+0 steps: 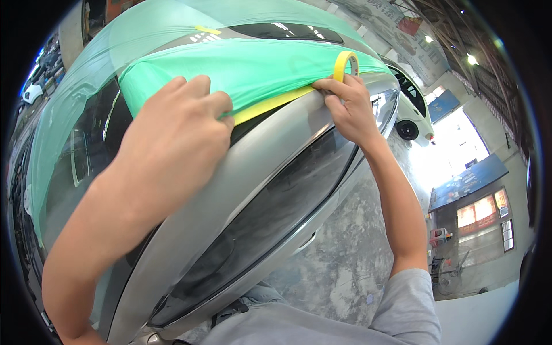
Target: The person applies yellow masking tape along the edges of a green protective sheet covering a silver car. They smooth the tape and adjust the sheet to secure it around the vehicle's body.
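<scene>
Green masking film (259,63) covers the roof of a silver car (276,132). A strip of yellow masking tape (273,103) runs along the film's lower edge, beside the dark roof seam. My left hand (178,123) is closed at the strip's near end, its fingers curled over the tape and the film edge; the fingertips are partly hidden. Farther along the roof edge, my right hand (348,100) grips a roll of yellow masking tape (342,63), which stands up above the fingers. The strip reaches as far as this hand.
Thinner translucent film (69,121) drapes over the windshield side. The car's side window (253,230) lies below the roof rail. A white car (411,109) is parked beyond. A fan (451,270) stands by the right wall, past the grey concrete floor (339,259).
</scene>
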`<state>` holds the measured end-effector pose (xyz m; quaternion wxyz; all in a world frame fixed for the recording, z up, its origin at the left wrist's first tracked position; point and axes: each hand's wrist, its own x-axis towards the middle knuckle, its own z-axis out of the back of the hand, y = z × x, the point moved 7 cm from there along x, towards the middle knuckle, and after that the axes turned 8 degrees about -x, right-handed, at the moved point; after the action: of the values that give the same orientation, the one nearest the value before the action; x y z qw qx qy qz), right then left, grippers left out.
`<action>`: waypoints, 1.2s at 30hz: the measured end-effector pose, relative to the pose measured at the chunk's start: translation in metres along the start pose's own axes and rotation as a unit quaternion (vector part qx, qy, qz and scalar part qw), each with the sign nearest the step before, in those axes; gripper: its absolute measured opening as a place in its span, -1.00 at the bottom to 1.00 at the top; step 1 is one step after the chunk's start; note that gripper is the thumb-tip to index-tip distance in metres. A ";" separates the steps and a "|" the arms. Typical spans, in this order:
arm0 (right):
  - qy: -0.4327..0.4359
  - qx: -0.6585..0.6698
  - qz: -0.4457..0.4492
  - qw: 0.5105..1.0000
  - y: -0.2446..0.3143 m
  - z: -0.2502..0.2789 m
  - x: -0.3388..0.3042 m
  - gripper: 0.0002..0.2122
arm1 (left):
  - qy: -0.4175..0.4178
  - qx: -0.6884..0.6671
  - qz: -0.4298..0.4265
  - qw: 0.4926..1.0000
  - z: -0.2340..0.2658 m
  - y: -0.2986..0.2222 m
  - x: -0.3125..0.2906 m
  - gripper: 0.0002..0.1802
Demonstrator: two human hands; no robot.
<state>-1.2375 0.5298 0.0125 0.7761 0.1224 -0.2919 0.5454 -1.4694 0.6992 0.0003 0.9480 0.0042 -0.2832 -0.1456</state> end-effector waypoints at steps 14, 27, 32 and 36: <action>-0.051 0.038 -0.004 0.998 -0.003 -0.005 -0.007 -0.73 | 0.007 0.015 0.040 0.999 -0.015 -0.017 -0.009 -0.73; -0.053 0.031 0.012 0.998 -0.002 -0.005 -0.008 -0.74 | -0.017 -0.009 0.040 0.999 0.008 -0.010 -0.001 -0.70; -0.053 0.034 0.017 0.998 -0.003 -0.006 -0.007 -0.74 | 0.030 0.014 0.058 0.998 -0.005 -0.018 -0.005 -0.67; -0.054 0.038 0.011 0.998 -0.003 -0.006 -0.007 -0.75 | 0.032 0.002 0.062 0.998 -0.004 -0.018 -0.002 -0.69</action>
<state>-1.2342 0.5264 0.0036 0.7482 0.1777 -0.3140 0.5568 -1.4741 0.6823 -0.0056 0.9638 -0.0063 -0.2524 -0.0861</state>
